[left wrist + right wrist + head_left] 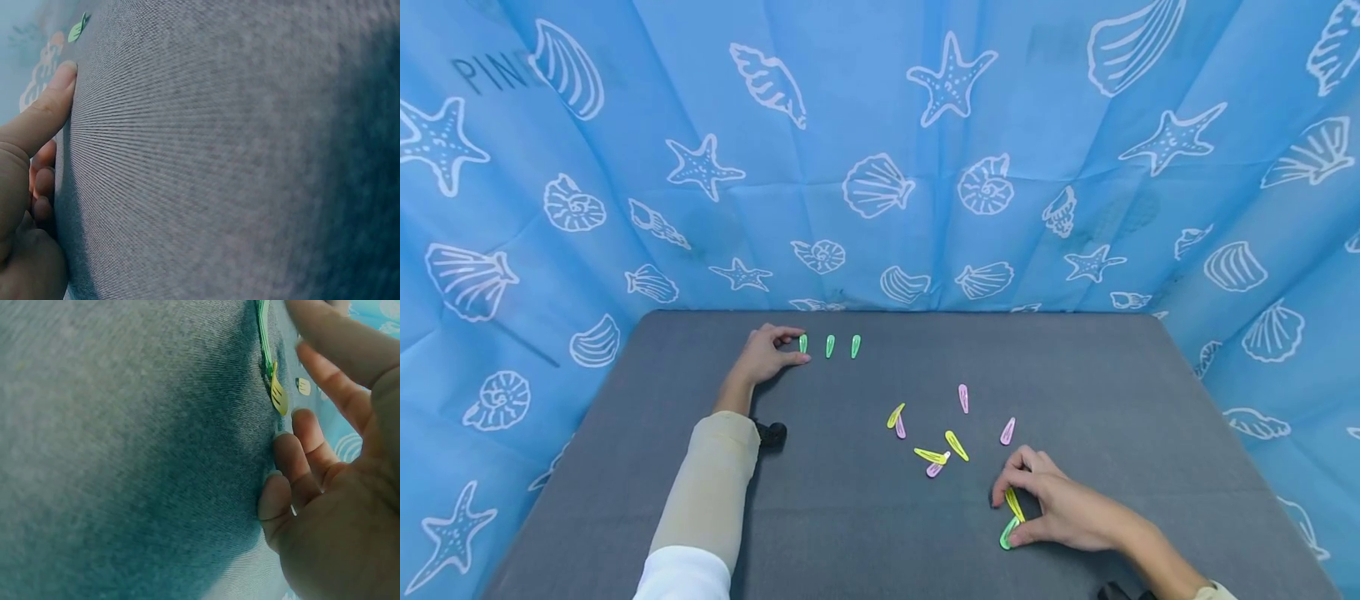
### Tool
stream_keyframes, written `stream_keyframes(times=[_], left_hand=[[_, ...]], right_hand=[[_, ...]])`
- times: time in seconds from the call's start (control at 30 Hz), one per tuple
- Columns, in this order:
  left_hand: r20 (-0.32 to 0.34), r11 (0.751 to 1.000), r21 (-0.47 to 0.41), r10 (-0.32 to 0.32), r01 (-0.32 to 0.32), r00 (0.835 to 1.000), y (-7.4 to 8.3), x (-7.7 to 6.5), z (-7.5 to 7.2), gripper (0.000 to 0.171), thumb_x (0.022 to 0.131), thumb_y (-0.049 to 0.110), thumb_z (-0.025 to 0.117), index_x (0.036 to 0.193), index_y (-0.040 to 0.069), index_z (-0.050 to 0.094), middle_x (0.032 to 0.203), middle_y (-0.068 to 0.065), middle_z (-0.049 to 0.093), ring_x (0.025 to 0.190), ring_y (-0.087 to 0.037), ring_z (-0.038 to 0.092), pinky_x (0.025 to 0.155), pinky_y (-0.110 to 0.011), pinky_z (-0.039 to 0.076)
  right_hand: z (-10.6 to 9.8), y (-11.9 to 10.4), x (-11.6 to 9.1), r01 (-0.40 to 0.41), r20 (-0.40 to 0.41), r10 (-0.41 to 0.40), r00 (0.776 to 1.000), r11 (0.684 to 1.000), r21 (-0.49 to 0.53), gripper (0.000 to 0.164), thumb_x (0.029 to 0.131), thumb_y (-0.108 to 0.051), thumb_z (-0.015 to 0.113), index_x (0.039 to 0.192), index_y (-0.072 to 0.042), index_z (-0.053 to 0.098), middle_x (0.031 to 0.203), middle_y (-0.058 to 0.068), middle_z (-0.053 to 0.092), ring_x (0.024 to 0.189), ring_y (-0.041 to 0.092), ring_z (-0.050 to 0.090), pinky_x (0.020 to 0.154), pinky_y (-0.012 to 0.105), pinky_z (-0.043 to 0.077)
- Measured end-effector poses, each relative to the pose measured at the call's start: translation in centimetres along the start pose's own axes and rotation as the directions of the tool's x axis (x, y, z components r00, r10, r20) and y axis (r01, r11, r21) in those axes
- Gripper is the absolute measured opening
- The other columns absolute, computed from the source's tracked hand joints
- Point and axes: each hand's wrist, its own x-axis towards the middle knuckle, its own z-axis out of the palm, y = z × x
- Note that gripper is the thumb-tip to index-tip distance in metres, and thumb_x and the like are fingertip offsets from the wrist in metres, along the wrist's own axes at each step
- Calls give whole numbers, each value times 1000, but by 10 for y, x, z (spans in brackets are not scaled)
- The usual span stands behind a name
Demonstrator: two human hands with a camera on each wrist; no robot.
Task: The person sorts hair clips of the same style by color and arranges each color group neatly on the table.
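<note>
In the head view, my left hand (765,353) pinches a green snap hair clip (803,343) between thumb and forefinger at the table's far left. Two more green hair clips, the middle one (830,346) and the right one (855,346), stand in line beside it. Near the front right, my right hand (1060,504) is spread over a green hair clip (1009,533) and a yellow hair clip (1014,504), which touch end to end. The right thumb touches the green clip; the forefinger is beside the yellow one. The right wrist view shows the same yellow clip (279,394) below loosely bent fingers.
Between the hands, yellow clips (957,446) and pink clips (963,398) lie scattered on the dark grey table (850,533), some overlapping. A blue curtain (880,242) with white shells and starfish hangs behind and at both sides.
</note>
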Motion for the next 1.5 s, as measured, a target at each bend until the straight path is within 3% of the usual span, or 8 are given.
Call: stream_keyframes(times=[0.2,0.37,0.5,0.63,0.8,0.97,1.23,1.5], left_hand=[[1,1000,-6,-2,2,1000,-1,0,0,56,88,35,82,139,19,64,129,-11,54,119,-30,44,102,-51,39],[-6,1000,-10,2,-2,1000,1,-1,0,56,88,34,82,138,19,65,128,-11,55,119,-30,44,103,-51,38],[-10,1000,-9,3,-3,1000,2,-2,-1,55,87,33,82,138,19,65,128,-11,55,118,-30,44,103,-51,38],[-11,1000,-8,-3,3,1000,3,-1,1,55,87,33,83,138,19,65,127,-11,56,118,-30,44,103,-51,38],[-11,1000,-12,-1,1,1000,3,0,2,56,87,34,83,138,19,65,127,-11,56,119,-30,44,103,-52,39],[-18,1000,-15,-3,3,1000,4,-2,0,55,87,33,83,137,18,66,128,-12,55,119,-30,44,103,-52,38],[-6,1000,-12,0,0,1000,2,-2,-2,55,87,34,82,138,18,65,127,-11,56,118,-30,43,103,-51,39],[-11,1000,-19,-1,0,1000,2,0,-1,54,87,33,83,136,19,67,125,-10,56,114,-29,43,101,-49,38]], right_hand=[[4,3,0,125,-13,-127,992,987,-102,19,82,-45,81,88,-38,65,102,-13,43,97,1,31,78,23,32],[4,6,1,130,-2,-130,991,988,-80,17,85,-45,78,82,-37,64,99,-14,44,94,0,32,75,23,31],[3,9,4,124,-6,-124,992,991,52,14,89,-38,77,84,-32,65,97,-10,49,91,7,41,73,25,35],[1,8,9,117,-33,-112,993,967,228,12,93,-26,75,87,-22,65,87,-1,56,78,6,51,65,24,43],[-4,1,17,0,-26,10,1000,930,367,13,97,-19,71,101,-9,66,78,3,58,65,1,51,57,22,45],[-8,-8,32,21,-99,6,995,961,276,24,100,-21,66,120,-9,70,89,0,58,71,11,53,64,24,46],[-16,-23,64,-45,-185,94,978,967,252,16,99,-18,67,111,-7,67,94,6,66,67,21,66,62,27,53],[-25,-26,115,-29,-281,85,956,980,197,16,98,-12,68,113,-8,68,91,7,69,73,29,71,61,26,51]])
